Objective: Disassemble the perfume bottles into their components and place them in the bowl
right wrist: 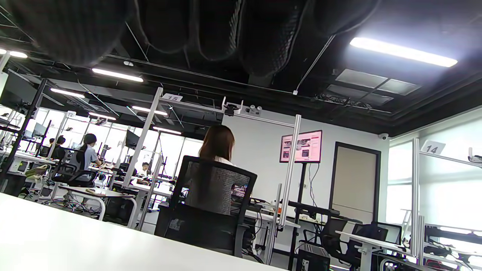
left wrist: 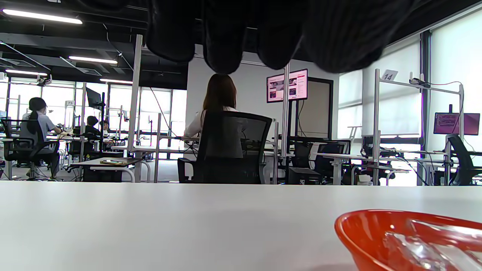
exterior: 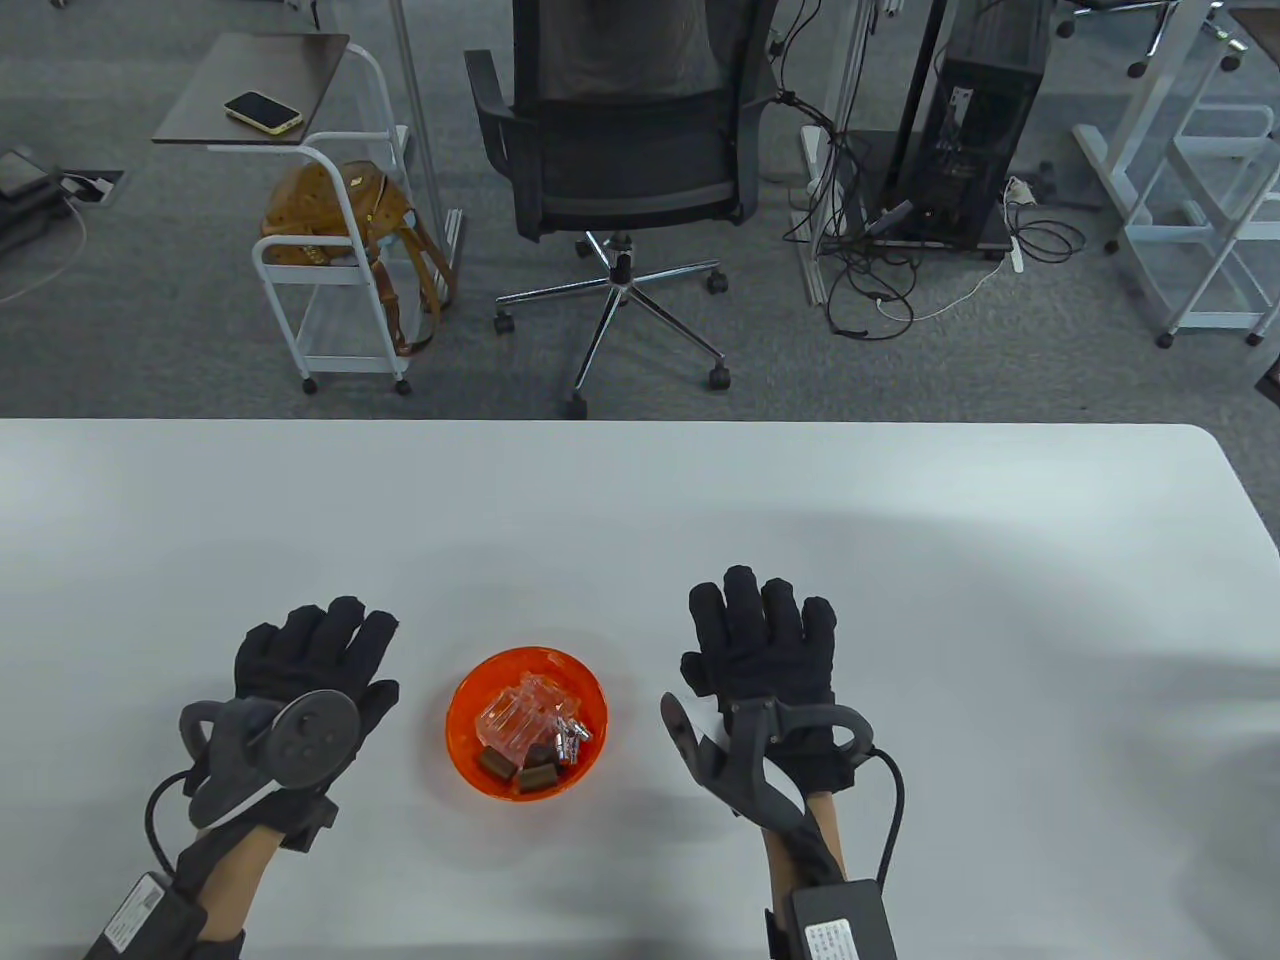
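Note:
An orange bowl (exterior: 470, 735) sits on the white table (exterior: 640, 500) between my two hands. Inside it lie clear glass perfume bottles (exterior: 525, 712), brown caps (exterior: 537, 777) and small silver sprayer parts (exterior: 574, 737). My left hand (exterior: 320, 650) lies flat on the table left of the bowl, fingers straight and holding nothing. My right hand (exterior: 765, 625) lies flat to the right of the bowl, fingers spread and empty. In the left wrist view the bowl's rim (left wrist: 361, 222) shows at the lower right under my fingertips (left wrist: 222, 49). The right wrist view shows only fingertips (right wrist: 211, 34) and the room.
Beyond the table's far edge stand a black office chair (exterior: 625, 130), a white cart (exterior: 330, 260) with a brown bag and a phone, and a computer tower (exterior: 965, 120) with cables. A person sits at a desk behind the chair (left wrist: 220, 98).

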Demonstrator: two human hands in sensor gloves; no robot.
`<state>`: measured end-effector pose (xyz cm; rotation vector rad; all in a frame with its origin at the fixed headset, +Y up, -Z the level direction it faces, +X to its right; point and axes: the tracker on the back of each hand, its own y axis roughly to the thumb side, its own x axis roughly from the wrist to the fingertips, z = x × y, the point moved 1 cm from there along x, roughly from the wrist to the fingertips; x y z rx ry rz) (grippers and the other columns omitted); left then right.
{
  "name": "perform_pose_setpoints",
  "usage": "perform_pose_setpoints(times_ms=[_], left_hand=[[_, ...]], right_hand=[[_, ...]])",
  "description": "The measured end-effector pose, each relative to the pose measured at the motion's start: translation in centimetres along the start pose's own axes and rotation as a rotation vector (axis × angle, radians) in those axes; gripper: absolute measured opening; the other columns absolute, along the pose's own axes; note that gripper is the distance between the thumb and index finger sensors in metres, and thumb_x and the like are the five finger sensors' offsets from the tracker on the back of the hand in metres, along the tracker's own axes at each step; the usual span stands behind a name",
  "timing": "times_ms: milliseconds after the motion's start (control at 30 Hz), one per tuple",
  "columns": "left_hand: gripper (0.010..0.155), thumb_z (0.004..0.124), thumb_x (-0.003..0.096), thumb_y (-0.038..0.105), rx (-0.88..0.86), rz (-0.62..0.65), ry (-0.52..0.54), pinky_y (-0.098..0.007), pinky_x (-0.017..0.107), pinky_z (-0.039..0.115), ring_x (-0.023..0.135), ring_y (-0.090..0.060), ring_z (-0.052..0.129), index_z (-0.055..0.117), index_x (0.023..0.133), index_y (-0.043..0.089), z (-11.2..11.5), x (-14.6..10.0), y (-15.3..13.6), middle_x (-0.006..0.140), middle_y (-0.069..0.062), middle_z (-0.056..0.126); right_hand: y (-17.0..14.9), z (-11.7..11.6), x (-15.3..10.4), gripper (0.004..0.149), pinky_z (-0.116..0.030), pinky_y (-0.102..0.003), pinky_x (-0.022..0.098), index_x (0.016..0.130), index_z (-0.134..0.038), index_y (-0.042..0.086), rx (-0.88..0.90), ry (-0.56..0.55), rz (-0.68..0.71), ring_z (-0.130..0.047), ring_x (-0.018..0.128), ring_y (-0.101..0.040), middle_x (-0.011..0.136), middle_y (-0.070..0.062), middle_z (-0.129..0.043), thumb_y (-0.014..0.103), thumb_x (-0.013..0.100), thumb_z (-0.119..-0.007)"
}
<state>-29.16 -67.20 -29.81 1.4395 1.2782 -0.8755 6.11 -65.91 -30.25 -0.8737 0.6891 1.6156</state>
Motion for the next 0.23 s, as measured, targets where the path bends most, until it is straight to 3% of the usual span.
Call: perform_pose_setpoints(times_ms=[233], left_hand=[[0.066,0.077,0.0432,0.051,-0.01,0.0,-0.029,-0.069,0.075,0.047,0.105,-0.043,0.071,0.072,0.106,0.031,0.19,-0.05,0.03,0.116,-0.009,0.072]], right_hand=[[0.65,-0.38,-0.27,0.069,-0.056,-0.064,0.073,0.097,-0.059,0.035,-0.002,0.028,0.03,-0.078,0.097,-0.027,0.108,0.003,-0.06,0.057,0.034,-0.074]])
